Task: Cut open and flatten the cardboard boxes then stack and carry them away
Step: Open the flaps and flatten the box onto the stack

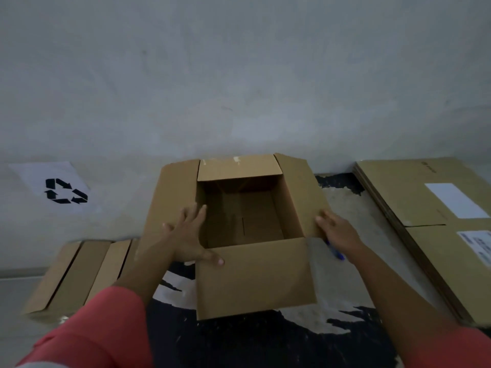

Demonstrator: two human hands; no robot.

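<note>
Box: on the floor, flaps open.
Left hand: spread wide, we press the left flap.
Right hand: on the right flap, pinching a blue tool.
Risk: pressing down, our tool may slip and nick fingers.

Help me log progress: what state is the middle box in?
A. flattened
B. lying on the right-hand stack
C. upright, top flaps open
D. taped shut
C: the box stands upright with its four top flaps folded out and its inside showing. The left hand presses one side flap, and the right hand, holding a blue tool, rests on the other.
</note>
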